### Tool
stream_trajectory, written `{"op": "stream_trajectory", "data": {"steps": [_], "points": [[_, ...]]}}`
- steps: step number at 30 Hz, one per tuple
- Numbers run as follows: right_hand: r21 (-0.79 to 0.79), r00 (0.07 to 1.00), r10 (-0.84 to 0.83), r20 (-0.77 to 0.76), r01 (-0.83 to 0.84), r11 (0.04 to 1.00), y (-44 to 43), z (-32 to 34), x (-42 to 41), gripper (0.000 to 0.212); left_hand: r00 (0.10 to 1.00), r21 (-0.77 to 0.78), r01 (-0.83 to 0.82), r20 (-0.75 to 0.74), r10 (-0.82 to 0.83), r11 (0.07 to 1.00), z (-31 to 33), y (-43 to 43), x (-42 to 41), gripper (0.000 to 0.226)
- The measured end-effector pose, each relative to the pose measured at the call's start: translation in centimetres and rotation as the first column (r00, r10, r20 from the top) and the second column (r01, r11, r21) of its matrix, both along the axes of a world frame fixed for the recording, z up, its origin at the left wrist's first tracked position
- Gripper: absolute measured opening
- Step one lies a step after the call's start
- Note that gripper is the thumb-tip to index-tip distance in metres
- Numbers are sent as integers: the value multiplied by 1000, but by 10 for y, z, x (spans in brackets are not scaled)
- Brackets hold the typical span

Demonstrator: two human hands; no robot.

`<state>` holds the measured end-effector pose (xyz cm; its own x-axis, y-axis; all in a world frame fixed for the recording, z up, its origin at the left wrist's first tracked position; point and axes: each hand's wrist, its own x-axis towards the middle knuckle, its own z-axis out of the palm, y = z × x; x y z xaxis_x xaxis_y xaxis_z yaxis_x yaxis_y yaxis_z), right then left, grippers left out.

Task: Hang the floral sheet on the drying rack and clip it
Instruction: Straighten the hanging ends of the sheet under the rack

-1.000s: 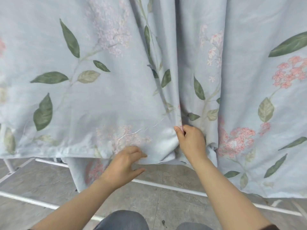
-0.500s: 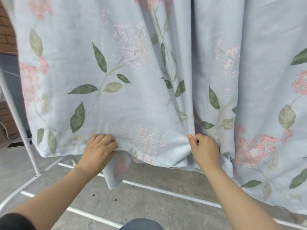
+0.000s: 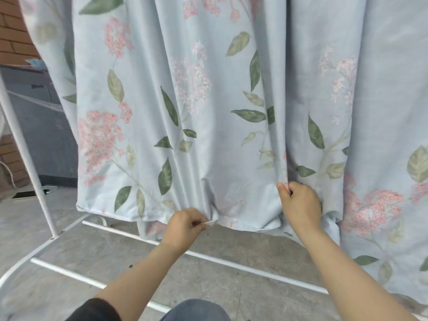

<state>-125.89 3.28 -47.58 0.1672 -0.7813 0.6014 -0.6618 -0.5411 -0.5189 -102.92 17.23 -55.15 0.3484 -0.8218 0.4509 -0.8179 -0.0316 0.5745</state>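
Shifted right along hem since earlier: left hand (image 3: 185, 225), now pinched shut on bottom edge of floral sheet (image 3: 208, 117) at 6 o'clock. Right hand (image 3: 301, 205) fisted on vertical fold at 4 o'clock. Draped over drying rack (image 3: 20, 144); top bar cut off, clips unseen. Rack base on floor (image 3: 231, 286).

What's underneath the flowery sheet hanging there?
Below the floral sheet lie the drying rack's white base bars on a grey tiled floor. A second layer of sheet peeks out under the hem. Whatever stands directly behind the fabric is covered.
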Motion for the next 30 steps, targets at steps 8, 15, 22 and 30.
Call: {"op": "stream_trajectory", "data": {"steps": [8, 15, 22, 30], "points": [[-8, 1000, 16, 27, -16, 1000, -6, -2, -13, 48, 988, 56, 54, -146, -45, 997, -23, -36, -32, 4], [8, 999, 21, 24, -22, 1000, -5, -4, -13, 49, 977, 55, 50, -211, -37, 997, -32, -41, -47, 3], [4, 1000, 24, -6, -24, 1000, -2, -3, -11, 49, 975, 67, -27, -219, 41, 997, -36, -36, -26, 2], [48, 1000, 26, -8, -26, 999, 3, -16, -1, 48, 983, 155, -89, -147, 112, 984, -43, -15, -13, 16]]}}
